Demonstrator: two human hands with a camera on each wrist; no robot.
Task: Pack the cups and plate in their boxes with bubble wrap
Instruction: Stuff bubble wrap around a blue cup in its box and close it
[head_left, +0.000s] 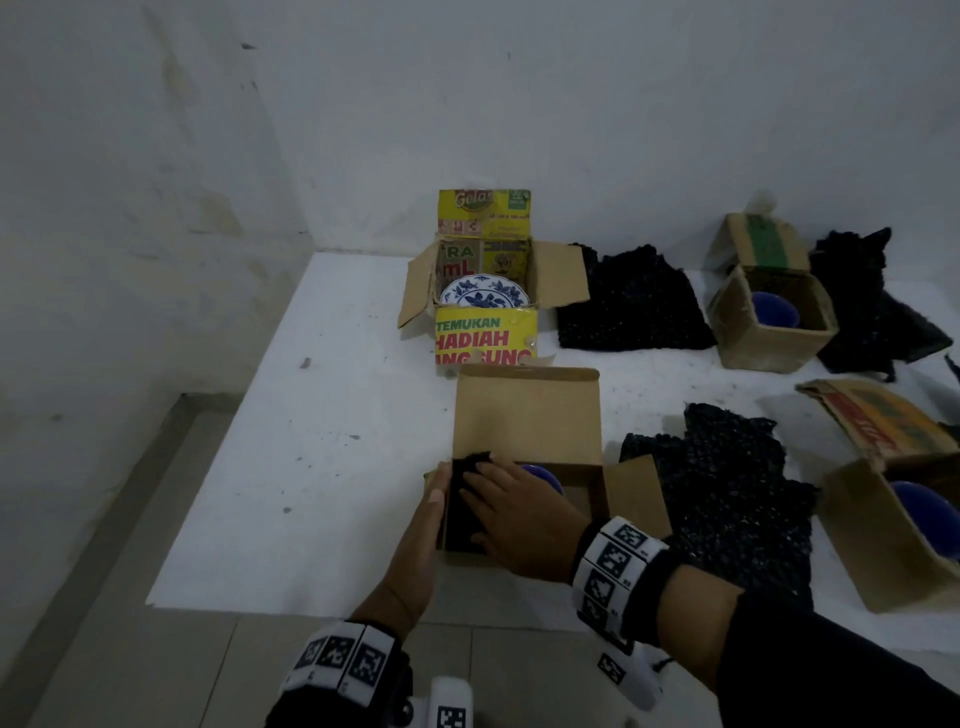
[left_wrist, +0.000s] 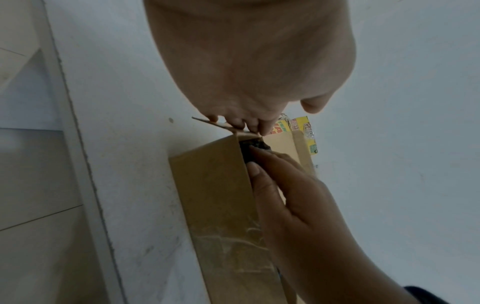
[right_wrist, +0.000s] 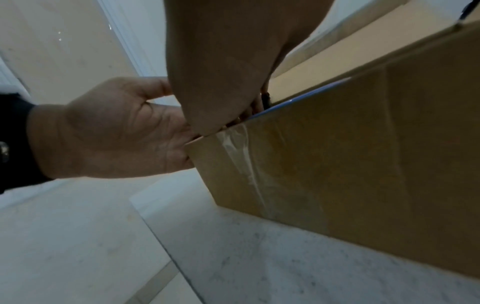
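A brown box (head_left: 527, 415) stands near me with its lid up. Inside it are a blue cup (head_left: 545, 475) and a piece of black bubble wrap (head_left: 465, 514) tucked along the left wall. My right hand (head_left: 498, 499) lies over the wrap and presses it down with straight fingers. My left hand (head_left: 436, 499) rests flat against the box's left side flap. The left wrist view shows the left fingertips (left_wrist: 233, 122) at the flap edge, the wrap (left_wrist: 250, 147) and the right hand (left_wrist: 285, 185). In the right wrist view the box (right_wrist: 350, 164) fills the frame, with the left hand (right_wrist: 111, 127) beside it.
A blue-and-white plate (head_left: 485, 299) sits in an open yellow box (head_left: 485, 335) behind. Two more open boxes (head_left: 769, 332) (head_left: 883, 545) at right each hold a blue cup. Black bubble wrap sheets (head_left: 628, 306) (head_left: 727, 499) lie between them. The white slab's front edge (head_left: 311, 605) is close.
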